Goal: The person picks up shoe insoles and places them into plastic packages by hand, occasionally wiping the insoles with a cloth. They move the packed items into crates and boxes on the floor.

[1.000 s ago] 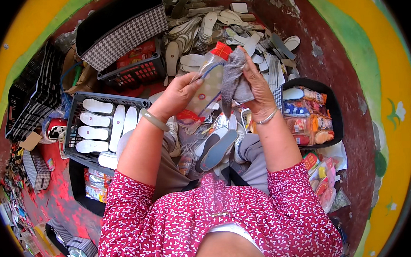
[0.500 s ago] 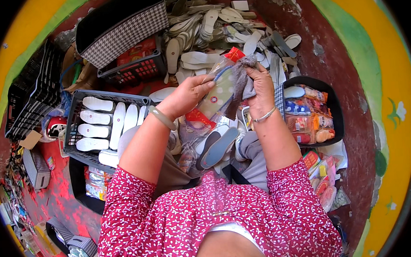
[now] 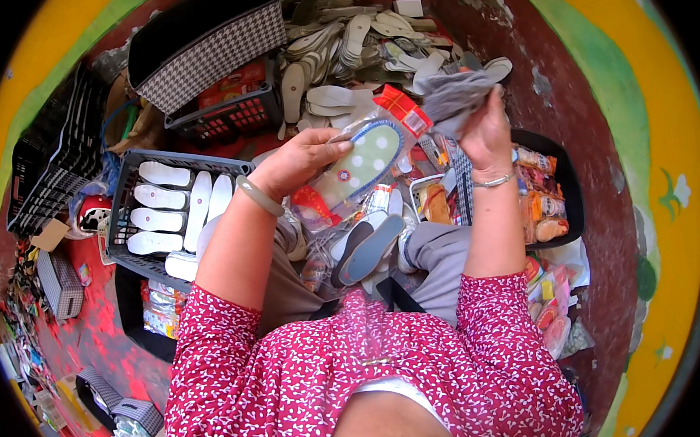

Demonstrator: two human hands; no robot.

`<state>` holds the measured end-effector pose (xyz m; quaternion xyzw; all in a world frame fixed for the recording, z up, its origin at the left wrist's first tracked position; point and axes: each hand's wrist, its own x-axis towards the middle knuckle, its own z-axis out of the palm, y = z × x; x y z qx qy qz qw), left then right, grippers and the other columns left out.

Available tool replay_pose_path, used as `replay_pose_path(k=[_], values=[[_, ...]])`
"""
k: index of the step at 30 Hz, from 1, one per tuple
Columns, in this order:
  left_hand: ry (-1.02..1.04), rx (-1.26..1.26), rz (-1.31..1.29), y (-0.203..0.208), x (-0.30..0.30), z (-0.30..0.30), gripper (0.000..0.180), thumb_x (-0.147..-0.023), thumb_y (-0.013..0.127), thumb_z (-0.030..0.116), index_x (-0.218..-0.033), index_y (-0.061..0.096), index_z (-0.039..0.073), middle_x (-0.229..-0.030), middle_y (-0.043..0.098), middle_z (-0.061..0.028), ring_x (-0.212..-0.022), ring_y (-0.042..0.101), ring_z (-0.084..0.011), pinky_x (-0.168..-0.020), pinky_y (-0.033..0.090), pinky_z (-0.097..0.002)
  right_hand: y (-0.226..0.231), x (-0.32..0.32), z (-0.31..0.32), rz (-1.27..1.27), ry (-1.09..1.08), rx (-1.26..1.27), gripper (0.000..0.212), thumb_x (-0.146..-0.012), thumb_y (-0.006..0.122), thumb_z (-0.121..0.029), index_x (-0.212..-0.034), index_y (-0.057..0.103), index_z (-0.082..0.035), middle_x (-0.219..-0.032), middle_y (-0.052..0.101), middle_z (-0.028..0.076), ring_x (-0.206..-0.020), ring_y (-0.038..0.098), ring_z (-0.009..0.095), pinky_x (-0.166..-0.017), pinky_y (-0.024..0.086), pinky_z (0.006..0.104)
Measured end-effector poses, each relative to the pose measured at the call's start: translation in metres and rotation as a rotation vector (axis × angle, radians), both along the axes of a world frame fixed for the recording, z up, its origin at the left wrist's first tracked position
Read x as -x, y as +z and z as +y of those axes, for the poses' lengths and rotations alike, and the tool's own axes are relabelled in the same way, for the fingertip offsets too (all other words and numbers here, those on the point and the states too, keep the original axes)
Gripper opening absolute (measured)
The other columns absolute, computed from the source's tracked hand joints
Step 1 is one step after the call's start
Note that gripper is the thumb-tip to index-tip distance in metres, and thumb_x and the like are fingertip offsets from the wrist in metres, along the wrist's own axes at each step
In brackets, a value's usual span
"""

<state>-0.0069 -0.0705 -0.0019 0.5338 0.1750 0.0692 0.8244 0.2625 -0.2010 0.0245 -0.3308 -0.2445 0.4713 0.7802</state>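
Green dotted insole (image 3: 366, 161) is in clear bag w/ red top (image 3: 402, 109); L hand (image 3: 305, 159) pinches it w/ closed fingers, R hand (image 3: 487, 134) grips blurred grey cloth (image 3: 456, 96).

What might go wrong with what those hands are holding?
The bagged polka-dot insole might slip, since the left hand grips it along one side only. The loose grey cloth in the right hand could perhaps brush the piled insoles seen beyond it.
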Motion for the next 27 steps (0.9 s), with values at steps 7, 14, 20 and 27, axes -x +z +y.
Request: replay_pose_path(k=[7,14,20,27], values=[[-0.046,-0.074,0.096,-0.008,-0.001,0.003,0.026,-0.089,0.056,0.018,-0.104,0.059,-0.004,-0.092,0.063,-0.0027,-0.082,0.058,-0.0076,-0.075,0.046,-0.0219,0.006,0.036,0.002,0.133,0.330,-0.087,0.057,-0.090,0.038,-0.052,-0.123,0.048,-0.006,-0.130,0.044,0.022,-0.117,0.046,0.035,-0.098,0.037,0.0459],[0.003,-0.029,0.172,0.001,0.002,0.001,0.028,-0.089,0.056,0.016,-0.109,0.058,-0.003,-0.097,0.063,-0.0032,-0.085,0.057,-0.0079,-0.075,0.046,-0.0212,0.005,0.018,-0.001,0.038,0.095,-0.019,0.056,-0.088,0.047,-0.050,-0.126,0.046,-0.009,-0.133,0.042,0.021,-0.119,0.045,0.034,-0.101,0.034,0.0478],[0.096,0.172,-0.014,-0.006,-0.011,-0.002,0.041,-0.091,0.046,0.010,-0.130,0.041,-0.002,-0.117,0.054,-0.0065,-0.099,0.054,-0.0101,-0.085,0.044,-0.0240,0.036,0.036,-0.010,-0.241,-0.191,-0.064,0.053,-0.090,0.049,-0.038,-0.132,0.039,-0.007,-0.126,0.048,0.011,-0.118,0.046,0.026,-0.099,0.037,0.0423],[0.163,0.340,-0.221,-0.004,-0.023,-0.021,0.040,-0.090,0.041,0.002,-0.130,0.042,0.005,-0.115,0.053,-0.0056,-0.102,0.054,-0.0160,-0.087,0.045,-0.0299,-0.010,0.127,0.009,-1.826,-0.251,0.096,0.044,-0.082,0.061,-0.023,-0.124,0.050,-0.011,-0.127,0.049,0.015,-0.120,0.045,0.028,-0.099,0.036,0.0376]])
